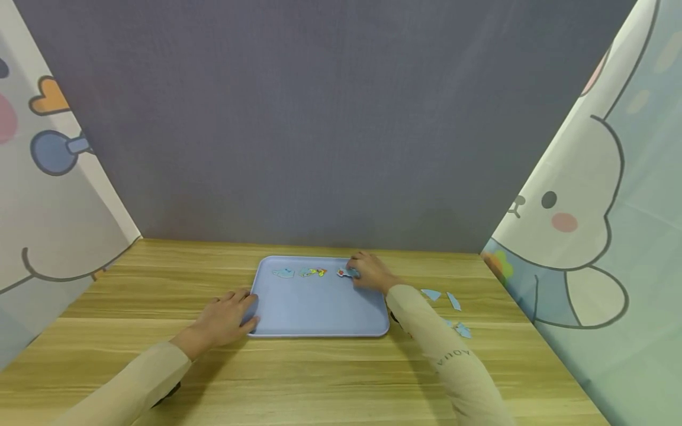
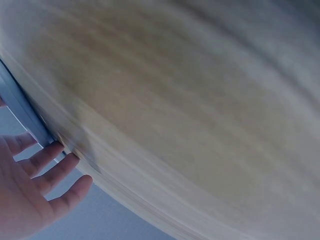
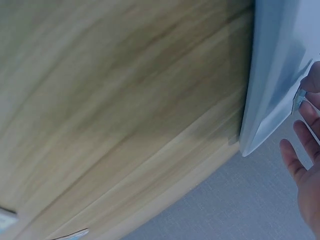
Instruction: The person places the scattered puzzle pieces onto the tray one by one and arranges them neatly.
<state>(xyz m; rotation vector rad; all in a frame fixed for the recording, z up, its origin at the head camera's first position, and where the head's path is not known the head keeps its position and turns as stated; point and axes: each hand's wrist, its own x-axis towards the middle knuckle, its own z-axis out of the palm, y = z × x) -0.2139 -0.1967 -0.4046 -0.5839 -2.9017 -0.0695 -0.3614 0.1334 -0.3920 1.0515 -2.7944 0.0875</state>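
A pale blue tray (image 1: 314, 307) lies on the wooden table. My left hand (image 1: 226, 318) rests at its left edge; in the left wrist view the fingers (image 2: 57, 175) are extended loosely against the rim. Near the tray's far right corner, my right hand (image 1: 371, 273) pinches a small light-blue puzzle piece (image 3: 298, 101) between thumb and fingertips. Part of a piece with a red mark (image 1: 341, 272) shows beside those fingertips. To its left, along the far side of the tray, lie a piece with yellow and red print (image 1: 314, 272) and a light-blue piece (image 1: 283, 273).
Right of the tray, several loose pieces lie on the table (image 1: 298, 384), among them a curved strip (image 1: 453, 301), a wedge-shaped piece (image 1: 431, 294) and an irregular one (image 1: 463, 329). My right sleeve partly covers this group. A grey panel (image 1: 319, 118) stands behind the table, with cartoon-printed sheets at both sides.
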